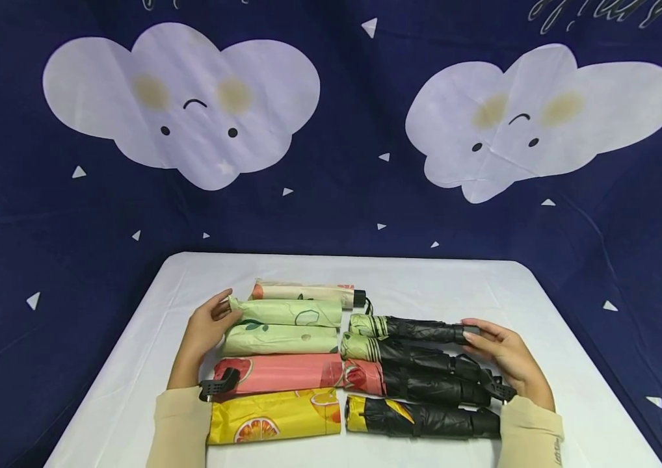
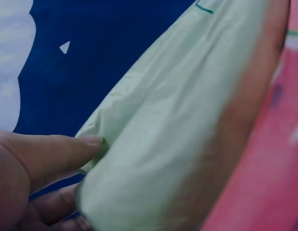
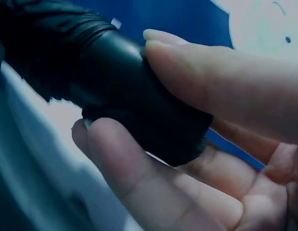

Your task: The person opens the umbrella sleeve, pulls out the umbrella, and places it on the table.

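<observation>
Two things are held toward the far edge of the white table (image 1: 448, 278): the left hand (image 1: 203, 331) pinches the left end of the upper pale green sleeve (image 1: 287, 312), and the right hand (image 1: 509, 354) grips the black handle (image 3: 132, 91) of the upper green-and-black umbrella (image 1: 415, 327), nearer the right edge. A light touch should serve best, keeping both straight without nudging the lower pale green sleeve (image 1: 281, 340) alongside.
</observation>
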`<state>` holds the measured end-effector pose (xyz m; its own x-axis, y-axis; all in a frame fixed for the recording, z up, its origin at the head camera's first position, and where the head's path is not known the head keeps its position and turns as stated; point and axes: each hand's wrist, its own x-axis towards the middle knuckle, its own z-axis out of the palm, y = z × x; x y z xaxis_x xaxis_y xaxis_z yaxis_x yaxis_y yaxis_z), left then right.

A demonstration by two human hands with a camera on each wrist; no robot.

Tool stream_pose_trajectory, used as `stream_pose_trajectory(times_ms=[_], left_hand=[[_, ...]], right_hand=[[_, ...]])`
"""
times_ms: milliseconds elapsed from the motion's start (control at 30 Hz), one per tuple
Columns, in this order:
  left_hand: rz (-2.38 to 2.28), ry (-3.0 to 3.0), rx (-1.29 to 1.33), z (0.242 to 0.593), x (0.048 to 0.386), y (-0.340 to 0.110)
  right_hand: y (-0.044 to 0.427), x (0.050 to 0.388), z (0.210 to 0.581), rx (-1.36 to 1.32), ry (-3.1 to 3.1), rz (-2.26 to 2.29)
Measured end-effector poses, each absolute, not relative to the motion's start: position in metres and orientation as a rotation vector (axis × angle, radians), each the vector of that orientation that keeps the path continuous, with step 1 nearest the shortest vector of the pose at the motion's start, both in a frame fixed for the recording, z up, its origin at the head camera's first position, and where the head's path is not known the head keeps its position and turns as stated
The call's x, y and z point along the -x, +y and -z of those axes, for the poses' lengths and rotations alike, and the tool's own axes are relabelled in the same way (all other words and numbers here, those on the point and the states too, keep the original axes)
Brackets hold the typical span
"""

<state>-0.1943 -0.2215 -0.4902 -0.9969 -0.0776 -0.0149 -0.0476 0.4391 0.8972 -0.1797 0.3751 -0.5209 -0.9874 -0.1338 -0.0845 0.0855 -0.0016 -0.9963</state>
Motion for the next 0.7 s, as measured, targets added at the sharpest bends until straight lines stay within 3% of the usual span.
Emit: stream_pose_trajectory(times_ms=[467, 700], left_hand=[[1.682, -2.676, -0.139, 0.498, 0.197, -0.212], [1.744, -2.679, -0.154, 0.488, 0.196, -0.209]], right_hand=[[0.371, 0.178, 0.509, 0.018, 2.620, 1.384], [0.368, 0.171, 0.489, 0.046, 2.738, 1.256]])
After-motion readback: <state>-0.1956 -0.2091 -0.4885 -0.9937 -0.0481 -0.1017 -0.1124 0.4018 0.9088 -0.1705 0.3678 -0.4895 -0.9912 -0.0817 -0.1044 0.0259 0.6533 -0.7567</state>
